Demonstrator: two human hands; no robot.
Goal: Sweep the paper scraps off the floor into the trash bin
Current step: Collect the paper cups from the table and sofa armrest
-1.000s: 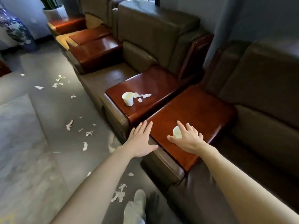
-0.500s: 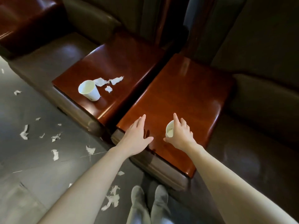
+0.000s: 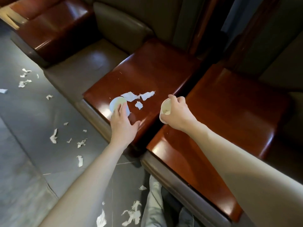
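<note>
Gripping a cup in our right hand, we spread our left hand over a tipped cup on the armrest. Scraps litter the floor left of that armrest, and some more lie on it.

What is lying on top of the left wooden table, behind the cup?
Behind the white paper cup, three torn paper scraps lie on the left wooden table. The left hand covers the cup's near side, so anything under the hand cannot be seen.
</note>
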